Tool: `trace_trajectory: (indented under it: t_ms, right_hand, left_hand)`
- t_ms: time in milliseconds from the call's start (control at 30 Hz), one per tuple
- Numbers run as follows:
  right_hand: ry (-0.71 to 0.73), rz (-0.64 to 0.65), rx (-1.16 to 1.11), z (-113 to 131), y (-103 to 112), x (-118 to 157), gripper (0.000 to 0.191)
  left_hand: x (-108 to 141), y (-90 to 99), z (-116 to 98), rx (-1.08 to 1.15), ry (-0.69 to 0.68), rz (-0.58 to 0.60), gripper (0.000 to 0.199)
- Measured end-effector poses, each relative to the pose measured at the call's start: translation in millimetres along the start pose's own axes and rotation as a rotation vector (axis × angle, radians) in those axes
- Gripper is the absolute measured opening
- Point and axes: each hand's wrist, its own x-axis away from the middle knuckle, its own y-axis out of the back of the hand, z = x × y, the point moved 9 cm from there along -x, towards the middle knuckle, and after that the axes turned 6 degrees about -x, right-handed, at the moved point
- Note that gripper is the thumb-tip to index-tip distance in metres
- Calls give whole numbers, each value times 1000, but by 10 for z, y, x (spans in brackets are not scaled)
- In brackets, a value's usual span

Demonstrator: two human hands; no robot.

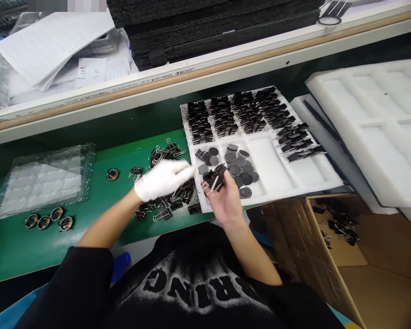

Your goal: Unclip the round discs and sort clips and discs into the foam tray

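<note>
My left hand (166,179), in a white glove, hovers over a pile of black binder clips (163,213) on the green table. Its fingers point right and look pressed together; I cannot make out anything in them. My bare right hand (226,198) is closed around a black clip assembly (215,178) at the front of the white foam tray (265,157). Dark round discs (241,165) lie in the tray just beyond that hand. Rows of black clips (241,109) fill the tray's back compartments and part of its right side.
Several round pieces (44,222) lie at the left, near a clear plastic tray (48,178). More white foam trays (373,123) stand at the right. An open cardboard box (376,283) holds clips below. A shelf edge (192,73) crosses behind.
</note>
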Motion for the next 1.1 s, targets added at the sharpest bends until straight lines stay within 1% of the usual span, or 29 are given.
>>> trace_trajectory:
  t_ms: [67, 100, 133, 167, 233, 267, 300, 367, 433, 467, 500, 567, 600, 667, 733, 800, 867, 933, 1000, 1100]
  right_hand:
    - [-16, -23, -66, 30, 40, -25, 44]
    - [-15, -25, -73, 49, 51, -30, 45]
    - [-12, -21, -60, 72, 58, -28, 45]
    - [-4, -17, -30, 100, 69, -20, 44]
    - [13, -3, 71, 167, 98, 6, 42]
    - [25, 13, 135, 206, 112, 20, 41]
    - [39, 37, 203, 247, 121, 34, 40]
    - [88, 97, 334, 333, 121, 53, 37]
    - [163, 165, 434, 406, 82, 65, 35]
    - [209, 201, 467, 436, 44, 73, 33]
    - [259, 236, 494, 461, -6, 83, 30]
    - [351, 300, 541, 487, -127, 118, 25]
    - [388, 330, 566, 485, -195, 142, 23]
    - [438, 394, 616, 450, -327, 201, 18]
    - [471, 453, 654, 392, -433, 267, 16]
    - [508, 495, 690, 325, -500, 329, 19]
    - [555, 520, 720, 267, -532, 381, 22]
    - [604, 539, 751, 218, -547, 419, 23]
    - [667, 541, 799, 193, -551, 445, 23]
    - [792, 537, 884, 196, -571, 501, 23]
  left_hand:
    - [-384, 192, 51, -215, 52, -168, 53]
    - [-593, 207, 34, -306, 34, -189, 49]
    - [-800, 163, 4, -389, -8, -160, 45]
    - [-986, 69, -9, -467, -44, -83, 45]
    - [-1231, -105, -11, -559, -92, 52, 41]
    - [-1282, -146, -23, -574, -107, 69, 40]
    - [-1289, -140, -52, -563, -118, 35, 41]
    - [-1165, -28, -167, -461, -145, -133, 45]
    - [-894, 128, -299, -273, -172, -320, 46]
    - [-738, 192, -362, -165, -187, -385, 47]
    - [-587, 240, -425, -70, -203, -423, 46]
    - [-341, 288, -560, 60, -246, -419, 44]
    - [-243, 320, -614, 82, -254, -415, 43]
    - [-87, 433, -672, 63, -232, -458, 41]
    - [16, 554, -680, 3, -175, -515, 39]
    - [53, 595, -666, -54, -111, -499, 41]
    - [62, 582, -631, -110, -42, -457, 46]
    - [80, 580, -594, -138, 6, -464, 52]
    - [99, 583, -578, -126, 4, -507, 57]
    - [104, 574, -572, -87, -40, -576, 58]
